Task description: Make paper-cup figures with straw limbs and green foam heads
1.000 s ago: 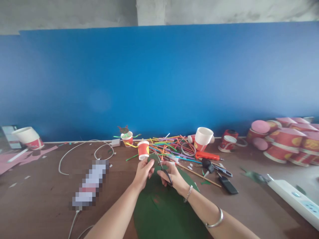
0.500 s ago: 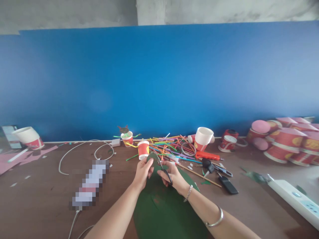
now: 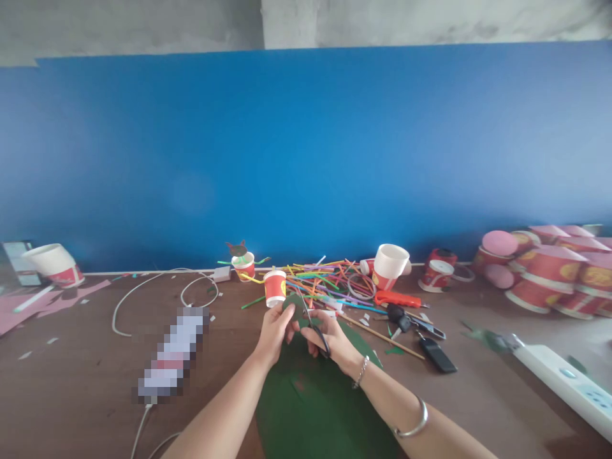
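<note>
My left hand [image 3: 277, 331] pinches a small dark green paper piece [image 3: 292, 307] between thumb and fingers. Black-handled scissors [image 3: 319, 338] are in my right hand [image 3: 332, 341], their blades pointing up and left at the edge of that piece. Beneath both hands lies a large dark green sheet [image 3: 320, 408]. Just beyond the left fingertips stands a red and white paper cup [image 3: 275, 288] with a yellow stick out of its side. Behind it is another cup [image 3: 243, 266] with a dark cat-like head and green arms.
Colourful pipe cleaners [image 3: 329, 280] are heaped behind my hands. To the right lie an orange cutter [image 3: 399, 299], keys [image 3: 399, 319], a wooden stick [image 3: 382, 336] and a white power strip [image 3: 564, 382]. Stacked cups [image 3: 549, 271] stand far right. A blurred phone [image 3: 173, 354] with a cable lies left.
Both hands have stayed in nearly the same place. The small green piece and the scissors have shifted only very slightly.
</note>
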A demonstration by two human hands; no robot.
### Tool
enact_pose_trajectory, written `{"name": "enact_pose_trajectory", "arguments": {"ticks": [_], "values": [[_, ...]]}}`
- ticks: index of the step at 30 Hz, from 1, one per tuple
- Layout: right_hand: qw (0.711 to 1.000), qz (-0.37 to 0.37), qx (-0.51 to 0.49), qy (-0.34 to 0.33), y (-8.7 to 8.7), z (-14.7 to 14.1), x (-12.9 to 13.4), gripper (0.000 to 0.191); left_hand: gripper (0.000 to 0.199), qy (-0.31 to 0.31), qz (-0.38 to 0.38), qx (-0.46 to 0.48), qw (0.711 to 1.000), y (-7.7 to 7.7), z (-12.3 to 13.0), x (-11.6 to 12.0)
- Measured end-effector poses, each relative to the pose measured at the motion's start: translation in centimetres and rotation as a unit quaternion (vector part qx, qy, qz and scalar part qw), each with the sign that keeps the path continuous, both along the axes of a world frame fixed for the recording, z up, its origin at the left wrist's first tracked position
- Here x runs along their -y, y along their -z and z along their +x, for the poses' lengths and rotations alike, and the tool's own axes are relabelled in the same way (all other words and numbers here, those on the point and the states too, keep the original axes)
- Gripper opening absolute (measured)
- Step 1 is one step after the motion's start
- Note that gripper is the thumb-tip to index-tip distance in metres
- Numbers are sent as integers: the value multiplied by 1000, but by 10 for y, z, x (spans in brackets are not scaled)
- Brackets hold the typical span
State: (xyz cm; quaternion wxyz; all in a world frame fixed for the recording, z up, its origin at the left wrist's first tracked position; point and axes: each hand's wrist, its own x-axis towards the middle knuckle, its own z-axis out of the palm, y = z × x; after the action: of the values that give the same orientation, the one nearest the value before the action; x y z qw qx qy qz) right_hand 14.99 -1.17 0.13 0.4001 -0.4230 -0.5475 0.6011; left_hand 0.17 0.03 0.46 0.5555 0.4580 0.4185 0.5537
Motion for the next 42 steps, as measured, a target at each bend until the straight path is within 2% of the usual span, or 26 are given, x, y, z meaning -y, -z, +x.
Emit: {"name": "enact_pose_trajectory", "arguments": {"ticks": [14,32,42], "values": [[1000,10,4,14,1,-2,0,50,35,10,-7,12,1000,-1,1,0],[1000,5,21,21,1,-2,0,49,37,-19,-22,27,999,-1,0,-1],[1000,-1,17,16,-3,-1,2,51,35,22,-5,8,1000,-1,-1,0]]}}
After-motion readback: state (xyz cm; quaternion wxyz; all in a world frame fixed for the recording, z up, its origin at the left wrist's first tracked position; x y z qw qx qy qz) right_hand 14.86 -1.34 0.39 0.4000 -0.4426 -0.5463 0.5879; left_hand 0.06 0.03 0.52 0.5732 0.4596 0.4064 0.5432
